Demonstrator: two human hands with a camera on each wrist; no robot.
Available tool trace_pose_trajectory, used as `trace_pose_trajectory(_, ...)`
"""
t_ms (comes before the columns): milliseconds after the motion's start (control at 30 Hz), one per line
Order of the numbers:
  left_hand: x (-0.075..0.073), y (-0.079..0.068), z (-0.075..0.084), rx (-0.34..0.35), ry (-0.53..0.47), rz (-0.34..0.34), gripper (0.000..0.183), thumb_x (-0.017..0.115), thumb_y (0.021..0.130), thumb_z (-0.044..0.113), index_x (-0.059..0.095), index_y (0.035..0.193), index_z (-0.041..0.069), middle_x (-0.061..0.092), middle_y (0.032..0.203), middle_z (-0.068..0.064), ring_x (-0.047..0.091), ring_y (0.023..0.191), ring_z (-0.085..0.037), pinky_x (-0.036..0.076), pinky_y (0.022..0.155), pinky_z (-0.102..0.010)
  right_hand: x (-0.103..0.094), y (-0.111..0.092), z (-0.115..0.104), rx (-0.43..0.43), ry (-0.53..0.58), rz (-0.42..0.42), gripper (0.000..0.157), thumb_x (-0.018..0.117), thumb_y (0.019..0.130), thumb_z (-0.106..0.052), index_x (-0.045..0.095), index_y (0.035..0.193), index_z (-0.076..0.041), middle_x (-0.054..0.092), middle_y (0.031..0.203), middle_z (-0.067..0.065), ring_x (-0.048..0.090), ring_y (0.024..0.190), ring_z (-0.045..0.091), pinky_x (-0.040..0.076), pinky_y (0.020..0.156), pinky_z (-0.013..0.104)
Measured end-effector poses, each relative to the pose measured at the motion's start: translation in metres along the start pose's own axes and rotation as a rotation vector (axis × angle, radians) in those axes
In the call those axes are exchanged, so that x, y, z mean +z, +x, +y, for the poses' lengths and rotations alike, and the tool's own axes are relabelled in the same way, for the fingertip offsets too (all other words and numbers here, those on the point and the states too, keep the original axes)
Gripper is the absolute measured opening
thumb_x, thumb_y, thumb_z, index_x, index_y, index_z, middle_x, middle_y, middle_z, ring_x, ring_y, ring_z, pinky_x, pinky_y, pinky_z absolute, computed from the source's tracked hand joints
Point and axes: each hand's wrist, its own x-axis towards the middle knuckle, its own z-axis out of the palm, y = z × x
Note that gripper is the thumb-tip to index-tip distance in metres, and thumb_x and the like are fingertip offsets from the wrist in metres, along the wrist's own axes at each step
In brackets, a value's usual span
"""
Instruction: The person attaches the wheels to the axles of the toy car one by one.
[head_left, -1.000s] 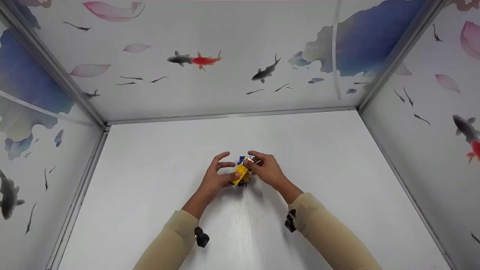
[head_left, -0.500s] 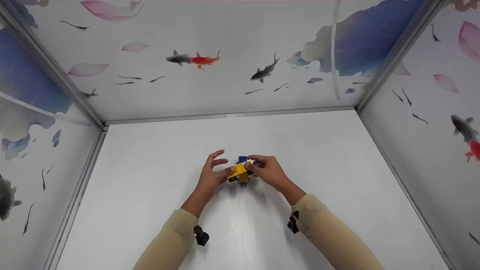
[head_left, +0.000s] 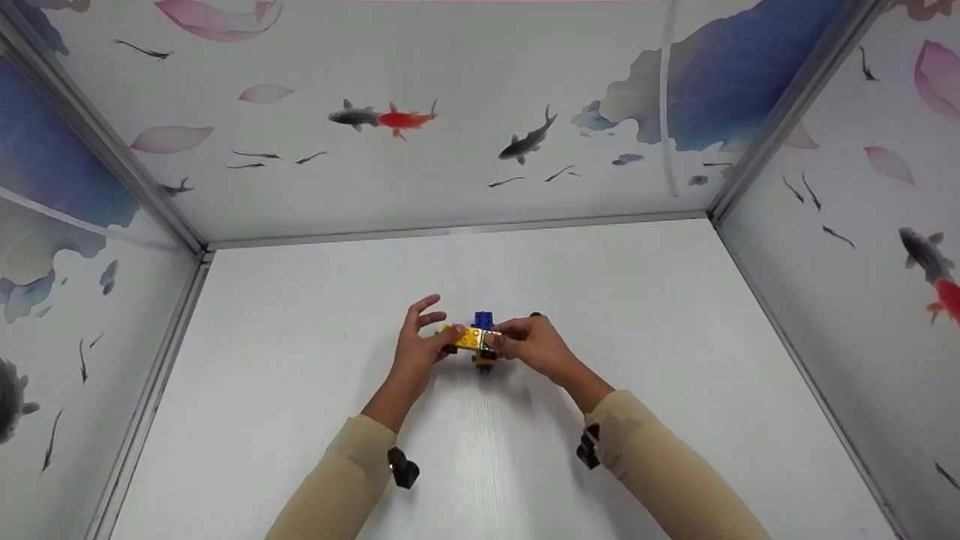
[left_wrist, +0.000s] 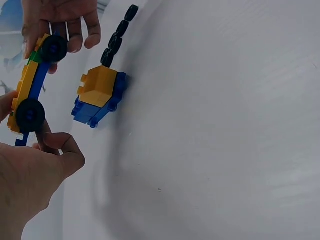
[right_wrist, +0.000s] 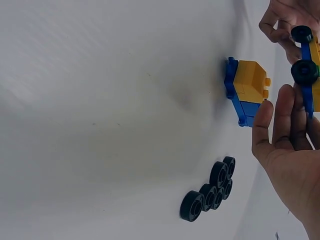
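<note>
Both hands hold a toy block car (head_left: 468, 337) with yellow bricks, a blue chassis and black wheels. My left hand (head_left: 418, 345) pinches its left end, thumb on the yellow bricks; the other fingers are spread. My right hand (head_left: 536, 341) grips the right end, near a green piece (left_wrist: 35, 56). In the left wrist view, a front wheel (left_wrist: 30, 115) and another wheel (left_wrist: 54, 48) sit on the chassis. Below the car on the table stands a second toy vehicle (left_wrist: 100, 86), a yellow block on a blue base, with no wheels showing on it.
Several loose black wheels (right_wrist: 192, 205) lie in two short rows on the white table (head_left: 300, 315), beside the right hand. Printed walls with metal edge strips (head_left: 457, 229) enclose the table at the back and both sides.
The held car has turned from a steep diagonal to nearly level across the view. My left hand has shifted left, and more of the second vehicle beneath now shows.
</note>
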Motion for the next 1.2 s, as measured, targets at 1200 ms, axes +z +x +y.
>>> trace_pose_trajectory(1200, 0.010, -0.001, 0.001, 0.090, 0.010, -0.029, 0.017, 0.082, 0.102, 0.023, 0.072, 0.113, 0.015, 0.063, 0.145, -0.007, 0.055, 0.142, -0.030, 0.059, 0.112, -0.041, 0.028, -0.008, -0.014, 0.043, -0.052, -0.207, 0.029, 0.081, 0.101, -0.035, 0.082, 0.100, -0.005, 0.084, 0.099, 0.011, 0.078, 0.084, 0.016, 0.069, 0.091, 0.048)
